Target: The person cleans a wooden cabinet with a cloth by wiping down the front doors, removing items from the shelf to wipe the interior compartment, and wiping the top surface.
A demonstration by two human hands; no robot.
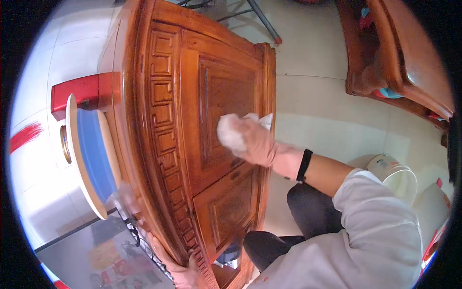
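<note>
My right hand (257, 142) is closed on a white cloth (230, 132), which it presses against the panelled door of a reddish-brown wooden cabinet (192, 55). The hand and cloth are slightly blurred. What looks like a pale pink glove covers that hand, with a black band (304, 165) round the wrist. At the lower left, my left hand (185, 275) rests on the cabinet's top edge, its fingers stretched along the top and its thumb over the carved front. Part of this hand is cut off by the picture's rim.
On the cabinet top stand a red box (77, 94), a blue-and-cream spool-like object (94, 149) and a dark flat panel with cables (96, 255). A pale bucket (397, 176) stands on the floor at right. Another wooden piece (409, 53) is at upper right; a metal leg (264, 21) is beyond the cabinet.
</note>
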